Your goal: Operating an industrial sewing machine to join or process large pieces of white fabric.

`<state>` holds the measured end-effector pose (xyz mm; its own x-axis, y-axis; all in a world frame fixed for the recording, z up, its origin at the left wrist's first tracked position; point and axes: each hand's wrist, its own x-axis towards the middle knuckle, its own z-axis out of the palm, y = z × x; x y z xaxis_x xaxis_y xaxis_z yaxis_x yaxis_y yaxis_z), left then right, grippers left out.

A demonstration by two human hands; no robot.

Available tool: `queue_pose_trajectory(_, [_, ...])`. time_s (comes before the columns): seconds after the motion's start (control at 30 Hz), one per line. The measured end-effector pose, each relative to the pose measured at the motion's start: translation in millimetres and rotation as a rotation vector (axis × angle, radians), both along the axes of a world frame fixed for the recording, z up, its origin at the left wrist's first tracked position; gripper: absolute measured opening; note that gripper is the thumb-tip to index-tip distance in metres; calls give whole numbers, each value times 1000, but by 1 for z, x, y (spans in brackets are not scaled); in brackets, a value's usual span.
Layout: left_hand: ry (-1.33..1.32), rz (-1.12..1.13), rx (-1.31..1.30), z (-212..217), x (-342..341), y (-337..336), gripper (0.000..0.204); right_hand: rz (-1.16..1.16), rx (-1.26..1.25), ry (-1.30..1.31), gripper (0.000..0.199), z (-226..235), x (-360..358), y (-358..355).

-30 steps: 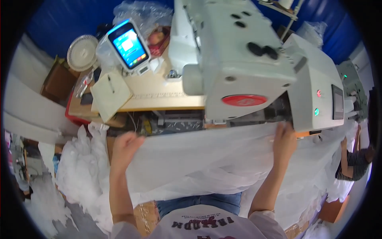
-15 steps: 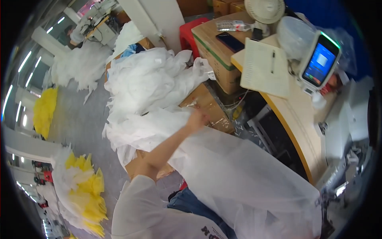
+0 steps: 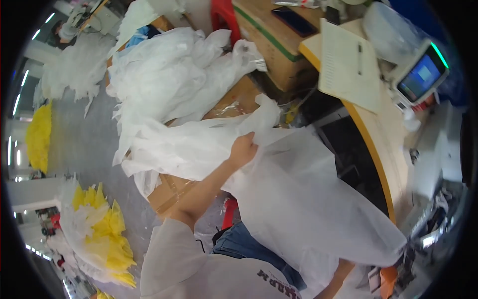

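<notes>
My left hand (image 3: 244, 149) is closed on a thin, translucent white fabric sheet (image 3: 303, 199). From the hand the sheet spreads over my lap and toward the lower right, and a loose flap stands up just beyond my fingers. My right hand (image 3: 344, 268) comes in at the bottom, under the sheet's near edge. Its fingers are hidden by the fabric. Past my left hand lies a big crumpled heap of the same white fabric (image 3: 164, 74), resting on a brown cardboard box (image 3: 172, 192).
To the right, a curved table (image 3: 371, 149) holds an open notebook (image 3: 346, 65) with a pen and a lit-screen device (image 3: 423, 74). A taped carton (image 3: 269, 55) carries a dark phone (image 3: 294, 21). A red stool (image 3: 224, 20) stands behind. Yellow and white fabric piles (image 3: 107, 229) lie leftward.
The view has shifted, so the table and heap sit higher. My left hand has drawn the sheet nearer to me, raising a flap. My right forearm has come into view below.
</notes>
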<state>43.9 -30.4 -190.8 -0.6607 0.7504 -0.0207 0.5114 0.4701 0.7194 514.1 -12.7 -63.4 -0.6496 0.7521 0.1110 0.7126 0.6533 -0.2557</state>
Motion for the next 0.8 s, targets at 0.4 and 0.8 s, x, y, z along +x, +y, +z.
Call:
queue_pose_trajectory(0.4, [-295,-1178,-96,230,223,-72,34,-1304,-227,-665,58,120,545,-113])
queue_pose_trajectory(0.8, [606,-836,291,205,249,51,44,-637,-518,-154,34,152,167,-45])
